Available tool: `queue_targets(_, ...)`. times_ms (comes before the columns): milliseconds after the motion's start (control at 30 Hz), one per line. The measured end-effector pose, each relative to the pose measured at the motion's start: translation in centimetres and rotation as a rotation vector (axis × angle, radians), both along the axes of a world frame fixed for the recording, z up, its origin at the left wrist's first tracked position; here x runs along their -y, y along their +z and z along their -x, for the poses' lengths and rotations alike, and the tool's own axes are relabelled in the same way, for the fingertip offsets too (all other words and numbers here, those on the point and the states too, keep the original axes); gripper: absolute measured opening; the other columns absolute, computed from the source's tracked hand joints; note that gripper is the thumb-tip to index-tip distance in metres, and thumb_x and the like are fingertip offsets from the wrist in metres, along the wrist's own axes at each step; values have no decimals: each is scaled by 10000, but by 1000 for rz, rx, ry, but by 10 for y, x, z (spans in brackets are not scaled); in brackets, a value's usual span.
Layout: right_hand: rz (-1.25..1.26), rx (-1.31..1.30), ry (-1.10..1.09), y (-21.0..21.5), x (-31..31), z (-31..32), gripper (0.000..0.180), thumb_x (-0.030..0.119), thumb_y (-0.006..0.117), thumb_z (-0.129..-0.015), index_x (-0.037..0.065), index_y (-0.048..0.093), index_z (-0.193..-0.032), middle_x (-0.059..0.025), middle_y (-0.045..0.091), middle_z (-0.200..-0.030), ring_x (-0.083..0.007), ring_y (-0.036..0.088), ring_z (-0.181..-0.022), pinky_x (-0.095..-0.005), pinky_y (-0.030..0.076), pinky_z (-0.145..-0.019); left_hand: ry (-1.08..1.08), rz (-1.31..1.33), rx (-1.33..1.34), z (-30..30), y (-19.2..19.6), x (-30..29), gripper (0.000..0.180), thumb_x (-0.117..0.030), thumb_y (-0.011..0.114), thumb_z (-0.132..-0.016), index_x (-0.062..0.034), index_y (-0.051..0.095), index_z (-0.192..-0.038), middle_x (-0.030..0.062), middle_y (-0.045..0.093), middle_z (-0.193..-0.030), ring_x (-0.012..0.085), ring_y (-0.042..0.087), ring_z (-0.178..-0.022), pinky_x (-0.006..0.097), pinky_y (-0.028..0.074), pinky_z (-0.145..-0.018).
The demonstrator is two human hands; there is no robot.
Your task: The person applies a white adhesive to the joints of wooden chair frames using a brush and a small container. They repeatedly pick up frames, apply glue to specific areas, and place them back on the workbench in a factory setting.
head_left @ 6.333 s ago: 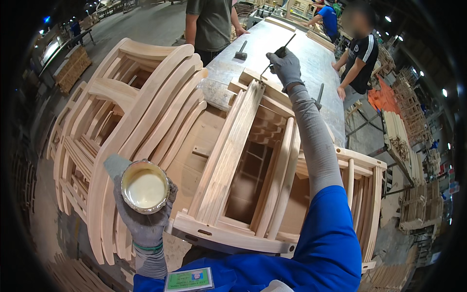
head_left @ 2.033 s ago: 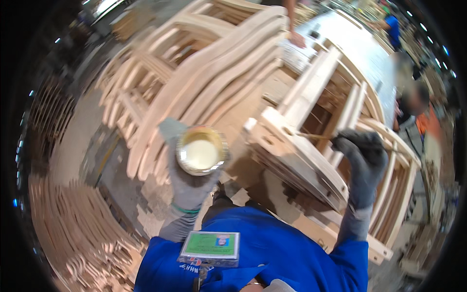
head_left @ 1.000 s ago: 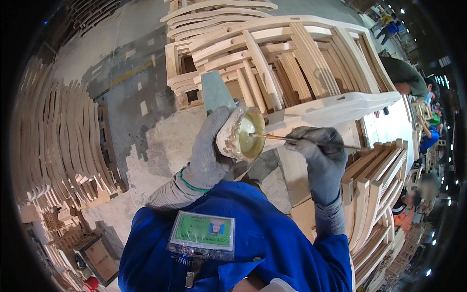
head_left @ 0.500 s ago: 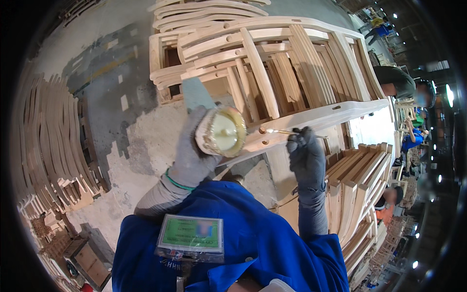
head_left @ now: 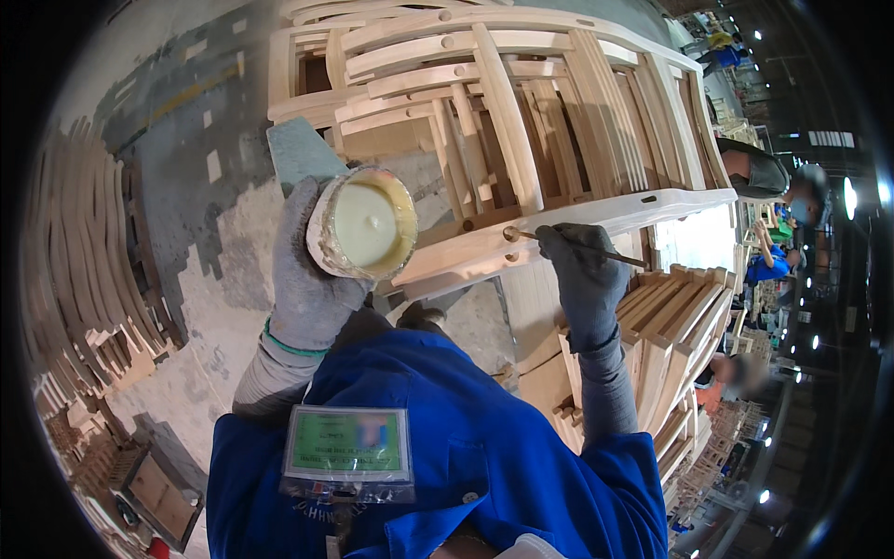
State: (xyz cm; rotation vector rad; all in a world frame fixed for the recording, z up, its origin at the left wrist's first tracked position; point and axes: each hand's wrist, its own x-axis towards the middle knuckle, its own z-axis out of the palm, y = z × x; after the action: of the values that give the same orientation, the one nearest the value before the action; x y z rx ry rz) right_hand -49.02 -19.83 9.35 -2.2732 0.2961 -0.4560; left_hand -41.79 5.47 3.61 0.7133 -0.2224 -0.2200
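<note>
One grey-gloved left hand (head_left: pixel 307 279) curls its fingers around one cup (head_left: pixel 322 228) of creamy liquid (head_left: pixel 361 222), while one gloved right hand (head_left: pixel 585 275), right of the cup, pinches one thin stick (head_left: pixel 622 255) in its fingers, the tip at a round hole (head_left: pixel 511 234) in a pale wooden rail (head_left: pixel 596 216). One flat grey-green piece (head_left: pixel 303 154) juts up and left of the cup. One stack of wooden frames (head_left: pixel 507 121) stands beyond and right of the cup; curved wooden slats (head_left: pixel 93 252) stand well to its left.
</note>
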Motion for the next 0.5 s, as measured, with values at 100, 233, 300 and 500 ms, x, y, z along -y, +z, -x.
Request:
queue_targets(100,125,23,32,0,-5,-4,136,98,697,-799,9,595,-794,-102,640,-713,-171,632,-632,-267,483,-569,87,-200,119,2,-3,-3,286,-129,431,-946,-20,413,-1210,88,501,-1191,174,514,-1112,307,479,-925)
queue_targets(233,311,-82,54,16,-20,-5,173,154,675,-819,24,577,-760,-121,627,-701,-246,624,-607,-318,469,-545,-129,388,-458,-3,1,-14,332,-76,486,-906,-13,409,-1222,96,495,-1209,183,508,-1127,313,472,-940)
queue_targets(300,290,-31,103,18,-22,-11,186,174,665,-826,30,573,-752,-123,617,-687,-264,614,-595,-335,457,-535,22,75,-313,1,-11,-13,403,-47,540,-874,-9,393,-1247,106,489,-1222,193,502,-1139,330,461,-958)
queue_targets(500,344,-88,57,20,-24,-11,190,176,666,-823,27,575,-749,-113,611,-670,-254,609,-585,-340,455,-536,154,-126,-100,10,-11,-16,670,-69,721,-752,2,341,-1299,129,468,-1258,215,486,-1166,351,433,-989)
